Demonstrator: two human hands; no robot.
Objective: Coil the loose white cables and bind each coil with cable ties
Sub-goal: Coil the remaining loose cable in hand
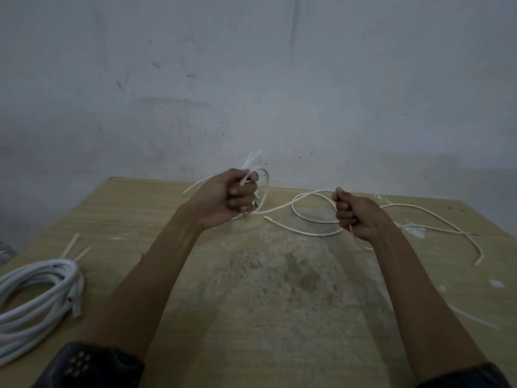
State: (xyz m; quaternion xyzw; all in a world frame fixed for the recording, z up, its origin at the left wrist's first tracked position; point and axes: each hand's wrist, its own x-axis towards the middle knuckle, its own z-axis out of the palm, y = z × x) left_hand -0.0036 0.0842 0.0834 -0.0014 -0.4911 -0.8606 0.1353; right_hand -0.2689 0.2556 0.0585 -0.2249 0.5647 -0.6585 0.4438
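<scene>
By far table (279,298) edge, left hand (228,198), right hand (356,217) gripping cable (293,204)

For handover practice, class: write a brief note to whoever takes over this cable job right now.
Left hand grips cable ties and a loop from the loose cables.
Right hand grips one too.
The rest sprawl on the table; one coil lies at its left edge.
Done: that coil is wound; ties on it unclear.
Left: coil the loose cables, bind each.
</scene>
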